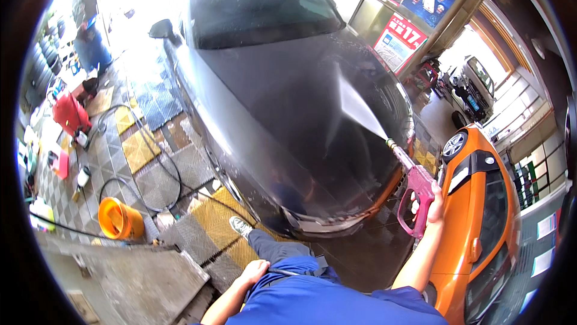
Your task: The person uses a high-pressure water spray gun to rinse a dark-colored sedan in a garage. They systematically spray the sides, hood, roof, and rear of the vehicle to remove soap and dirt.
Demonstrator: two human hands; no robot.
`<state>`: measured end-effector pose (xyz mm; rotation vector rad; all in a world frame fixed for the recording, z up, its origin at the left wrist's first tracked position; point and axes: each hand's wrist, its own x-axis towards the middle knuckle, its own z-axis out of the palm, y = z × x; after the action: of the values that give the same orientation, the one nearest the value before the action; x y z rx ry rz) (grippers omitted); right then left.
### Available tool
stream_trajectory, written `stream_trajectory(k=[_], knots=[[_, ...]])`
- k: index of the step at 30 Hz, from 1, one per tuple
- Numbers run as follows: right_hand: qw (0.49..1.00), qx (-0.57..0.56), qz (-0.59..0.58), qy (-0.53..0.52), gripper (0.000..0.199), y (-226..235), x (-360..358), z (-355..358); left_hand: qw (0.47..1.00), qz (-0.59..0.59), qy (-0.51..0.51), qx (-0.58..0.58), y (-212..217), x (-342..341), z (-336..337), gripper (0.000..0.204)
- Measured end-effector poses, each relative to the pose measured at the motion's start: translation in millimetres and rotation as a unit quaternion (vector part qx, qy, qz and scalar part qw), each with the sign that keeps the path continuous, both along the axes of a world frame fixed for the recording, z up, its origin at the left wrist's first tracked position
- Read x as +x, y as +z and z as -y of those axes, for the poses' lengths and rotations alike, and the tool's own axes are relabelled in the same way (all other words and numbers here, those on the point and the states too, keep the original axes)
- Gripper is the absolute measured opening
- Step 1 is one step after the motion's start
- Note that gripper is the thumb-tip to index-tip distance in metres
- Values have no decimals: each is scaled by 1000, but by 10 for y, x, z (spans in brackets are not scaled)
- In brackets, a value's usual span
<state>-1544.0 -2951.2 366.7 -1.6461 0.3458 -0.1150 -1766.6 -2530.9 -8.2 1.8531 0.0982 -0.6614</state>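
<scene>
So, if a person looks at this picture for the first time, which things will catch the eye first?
First, the white fan of water spraying onto the wet hood of the dark car that fills the middle. It comes from the pink spray gun held in the right hand at the right, beside a bright orange car. At the lower left, an orange bucket lies on the grated floor.

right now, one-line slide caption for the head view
Right hand holds a pink spray gun fanning water over a dark car's hood; left hand rests on the thigh.
</scene>
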Motion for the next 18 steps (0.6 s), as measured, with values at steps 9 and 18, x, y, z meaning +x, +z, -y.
stream_trajectory(k=[9, 18], knots=[[996, 65, 56, -18, 67, -143, 1021, -712, 998, -51, 8, 47, -43, 1286, -1328, 54], [986, 5, 71, -148, 59, 39, 1784, -1170, 991, -69, -97, 58, -243, 1931, -2311, 56]])
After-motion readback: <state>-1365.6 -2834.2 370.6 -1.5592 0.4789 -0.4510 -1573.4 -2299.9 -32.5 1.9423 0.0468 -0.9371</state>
